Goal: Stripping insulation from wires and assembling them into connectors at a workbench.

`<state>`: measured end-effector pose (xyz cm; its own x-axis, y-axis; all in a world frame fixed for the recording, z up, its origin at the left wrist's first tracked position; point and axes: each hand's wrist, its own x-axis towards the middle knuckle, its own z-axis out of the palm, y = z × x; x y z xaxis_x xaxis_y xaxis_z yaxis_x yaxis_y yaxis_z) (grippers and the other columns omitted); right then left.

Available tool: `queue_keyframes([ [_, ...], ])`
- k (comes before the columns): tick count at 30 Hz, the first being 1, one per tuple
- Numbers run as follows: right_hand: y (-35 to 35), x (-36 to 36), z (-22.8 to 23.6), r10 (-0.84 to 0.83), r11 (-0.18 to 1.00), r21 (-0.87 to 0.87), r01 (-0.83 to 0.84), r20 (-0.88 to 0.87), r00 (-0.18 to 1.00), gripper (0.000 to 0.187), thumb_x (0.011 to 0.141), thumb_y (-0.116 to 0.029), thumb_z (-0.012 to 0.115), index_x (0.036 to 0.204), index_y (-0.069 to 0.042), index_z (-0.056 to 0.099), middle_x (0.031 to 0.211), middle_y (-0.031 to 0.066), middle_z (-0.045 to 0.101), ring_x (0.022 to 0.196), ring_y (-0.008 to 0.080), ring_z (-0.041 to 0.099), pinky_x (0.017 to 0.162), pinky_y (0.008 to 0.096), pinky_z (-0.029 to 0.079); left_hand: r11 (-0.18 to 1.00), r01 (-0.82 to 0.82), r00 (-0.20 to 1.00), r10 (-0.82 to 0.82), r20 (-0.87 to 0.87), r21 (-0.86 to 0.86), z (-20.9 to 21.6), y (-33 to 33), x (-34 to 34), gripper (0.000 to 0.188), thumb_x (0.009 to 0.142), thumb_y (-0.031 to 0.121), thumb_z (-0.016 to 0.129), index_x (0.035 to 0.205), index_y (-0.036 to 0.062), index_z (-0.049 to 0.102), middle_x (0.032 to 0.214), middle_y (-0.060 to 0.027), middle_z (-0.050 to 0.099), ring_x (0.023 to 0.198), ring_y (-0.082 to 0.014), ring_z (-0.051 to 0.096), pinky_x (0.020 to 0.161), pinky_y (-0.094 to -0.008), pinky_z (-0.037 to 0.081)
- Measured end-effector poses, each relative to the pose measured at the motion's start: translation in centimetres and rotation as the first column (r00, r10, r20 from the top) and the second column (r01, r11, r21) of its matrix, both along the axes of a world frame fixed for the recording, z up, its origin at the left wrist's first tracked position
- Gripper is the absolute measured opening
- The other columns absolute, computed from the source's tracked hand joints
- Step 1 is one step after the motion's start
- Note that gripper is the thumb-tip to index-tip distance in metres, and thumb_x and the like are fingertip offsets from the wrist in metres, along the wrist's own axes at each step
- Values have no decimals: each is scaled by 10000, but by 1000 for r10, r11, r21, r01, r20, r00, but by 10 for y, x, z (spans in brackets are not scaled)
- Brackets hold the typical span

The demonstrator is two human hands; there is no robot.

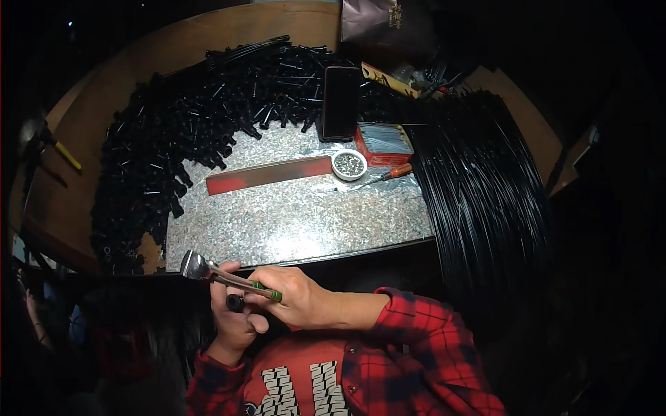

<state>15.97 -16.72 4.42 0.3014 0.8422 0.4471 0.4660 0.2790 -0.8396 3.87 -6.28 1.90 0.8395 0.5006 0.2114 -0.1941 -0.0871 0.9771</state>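
Note:
In front of my chest, just off the near edge of the speckled tabletop (pixel 298 225), my right hand (pixel 295 297) is closed round a pair of end-cutting pincers (pixel 237 280). Green bands circle the handles, and the shiny rounded head points left. Below the pincers, my left hand (pixel 234 333) holds a black tubular piece (pixel 234 303) with its round end facing up. My left fingers reach up behind the pincers, partly hidden by them. Whether the jaws grip anything cannot be seen.
Black tubular pieces (pixel 173 104) are heaped along the left and back. Long black rods (pixel 479 187) lie at the right. Between them are a red bar (pixel 270 175), a white bowl (pixel 349 165) of small metal bits, a red box (pixel 388 159), a screwdriver (pixel 398 171) and an upright phone (pixel 341 102).

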Motion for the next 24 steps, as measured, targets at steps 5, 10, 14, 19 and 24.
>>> queue_keyframes([
  [5, 0, -2, -7, -14, 999, 48, 12, 47, 999, 136, 832, -94, 607, 888, -3, 524, 780, 165, 563, 724, 354, 582, 625, 404, 460, 977, -58, 993, 36, 108, 204, -18, 5, 2, 949, 525, 697, 670, 1115, -27, 495, 1185, -76, 456, 857, -110, 545, 739, -239, 458],
  [10, -2, -2, 3, 14, 999, 40, -16, 43, 999, 123, 833, -102, 581, 881, -6, 521, 794, 173, 560, 745, 367, 575, 651, 418, 458, 926, -74, 992, 31, 120, 371, -25, 16, -1, 844, 558, 725, 632, 997, 6, 584, 1155, -76, 477, 839, -96, 543, 735, -252, 449],
  [14, -3, -2, 3, 22, 1000, 12, -23, 19, 1000, 122, 829, -94, 579, 890, -5, 525, 797, 168, 554, 758, 364, 570, 665, 413, 459, 944, -136, 986, 102, 129, 299, -3, 1, 4, 785, 604, 738, 595, 971, 45, 614, 927, -40, 578, 796, -92, 550, 810, -303, 420],
  [19, -3, -1, 2, 48, 997, 53, -52, 67, 997, 134, 805, -72, 581, 910, -3, 531, 804, 158, 550, 763, 361, 564, 675, 413, 458, 955, -23, 994, -9, 108, 296, -7, 3, 3, 755, 619, 703, 607, 959, 29, 603, 773, -22, 600, 764, -93, 566, 861, -302, 398],
  [24, -1, -3, 5, 74, 996, 45, -78, 77, 994, 147, 766, -33, 580, 903, -3, 535, 795, 151, 540, 763, 361, 562, 673, 416, 459, 914, 4, 983, -79, 167, 405, -15, 11, -1, 840, 608, 612, 680, 1134, -11, 477, 773, -31, 615, 738, -96, 586, 814, -274, 435],
])
